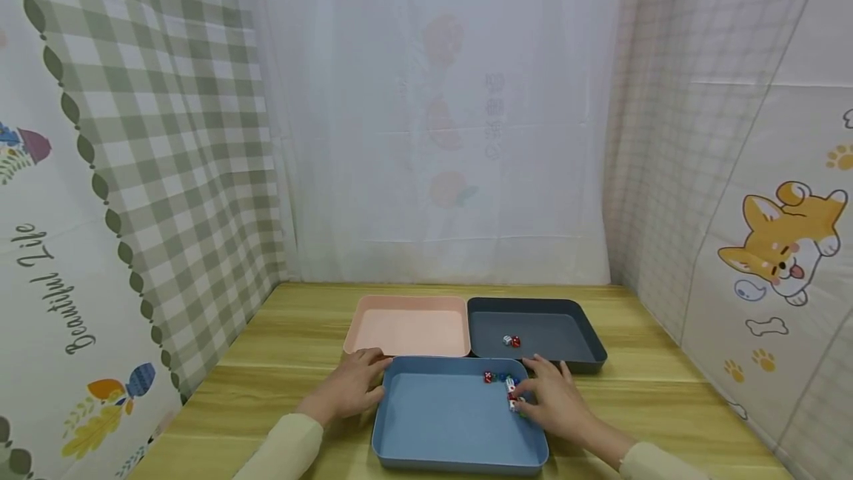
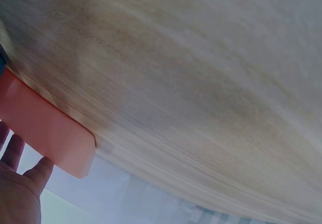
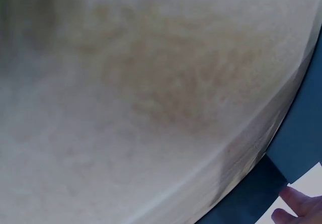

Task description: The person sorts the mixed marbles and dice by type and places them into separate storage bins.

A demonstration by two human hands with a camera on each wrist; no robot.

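A blue tray [image 1: 460, 421] lies on the table in front of me, with several small dice [image 1: 511, 385] in its right part, some lined up in a short row. My right hand [image 1: 556, 400] reaches over the tray's right rim. Its thumb and index fingertips are right at the row, partly covering dice; I cannot tell whether they pinch one. Fingers of my left hand [image 1: 351, 385] rest at the tray's upper left rim, holding no die. The left wrist view shows its spread fingertips [image 2: 45, 164] overlapping the pink tray's side.
Behind the blue tray stand a pink tray [image 1: 409, 324] on the left and a dark navy tray [image 1: 553, 328] on the right. A white die [image 1: 507, 341] and a red die [image 1: 516, 342] lie in the navy one. Curtains enclose the wooden table [image 1: 300, 332].
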